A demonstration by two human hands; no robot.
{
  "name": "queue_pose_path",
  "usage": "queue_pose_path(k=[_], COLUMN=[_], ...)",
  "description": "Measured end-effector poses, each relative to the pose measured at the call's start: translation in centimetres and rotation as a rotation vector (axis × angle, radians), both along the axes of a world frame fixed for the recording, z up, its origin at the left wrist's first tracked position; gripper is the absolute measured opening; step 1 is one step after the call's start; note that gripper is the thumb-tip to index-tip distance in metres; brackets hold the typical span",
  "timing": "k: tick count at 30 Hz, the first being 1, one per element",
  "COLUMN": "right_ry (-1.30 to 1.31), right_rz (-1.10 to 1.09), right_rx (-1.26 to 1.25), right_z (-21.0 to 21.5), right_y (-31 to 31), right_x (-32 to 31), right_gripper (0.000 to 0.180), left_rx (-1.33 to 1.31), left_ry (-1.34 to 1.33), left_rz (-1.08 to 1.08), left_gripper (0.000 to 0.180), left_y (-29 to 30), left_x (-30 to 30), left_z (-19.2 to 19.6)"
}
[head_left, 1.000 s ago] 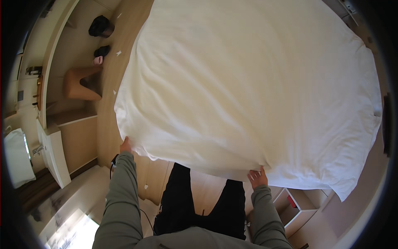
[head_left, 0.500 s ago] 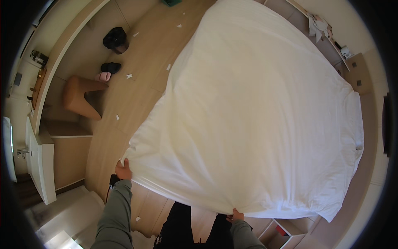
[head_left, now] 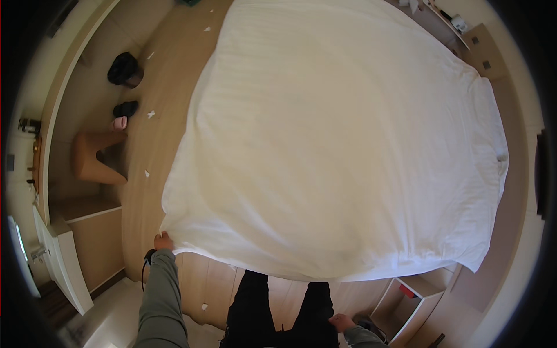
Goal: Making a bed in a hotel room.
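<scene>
A white bed sheet [head_left: 325, 145] is spread over the bed, with soft creases along its near side and a bunched corner at the near right. My left hand [head_left: 164, 240] is closed on the sheet's near left corner, pinching the cloth. Apart from the sheet, my right hand [head_left: 342, 322] is beside my right thigh, below the near edge. It holds nothing that I can see, and its fingers look loosely apart, though partly hidden.
Left of the bed, a brown stool [head_left: 96, 156], slippers [head_left: 119, 122] and a black-lined bin [head_left: 123, 69] stand along the wall. Paper scraps [head_left: 151, 114] lie on the wooden floor. A white basin [head_left: 67, 267] is at the near left, an open cubby [head_left: 415, 293] at the near right.
My right hand has let go of the sheet's near edge and drawn back toward my thigh. My left hand keeps its corner, slightly lower and further left. The view has shifted.
</scene>
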State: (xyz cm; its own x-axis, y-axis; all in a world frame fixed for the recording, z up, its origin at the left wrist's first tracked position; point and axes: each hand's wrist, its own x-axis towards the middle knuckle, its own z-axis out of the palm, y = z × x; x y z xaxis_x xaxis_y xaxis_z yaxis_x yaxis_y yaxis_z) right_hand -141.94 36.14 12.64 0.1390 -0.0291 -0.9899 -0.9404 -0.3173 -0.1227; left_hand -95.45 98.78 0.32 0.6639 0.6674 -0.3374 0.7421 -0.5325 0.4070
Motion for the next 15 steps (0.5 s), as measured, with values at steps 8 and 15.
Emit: queue_pose_path(k=[8,15], right_ry=[-0.303,-0.327], right_rz=[-1.382,-1.616], right_rx=[0.067,-0.334], right_z=[-5.6,-6.6], right_y=[-8.4,-15.2], right_x=[-2.7,12.9], right_gripper=[0.031,0.049], left_rx=[0.401,0.887], left_ry=[0.437,0.493], left_rz=[-0.264,-0.43], left_gripper=[0.039,0.067], left_y=[0.1,2.5], left_x=[-2.4,-1.7], left_z=[-5.1,2.6])
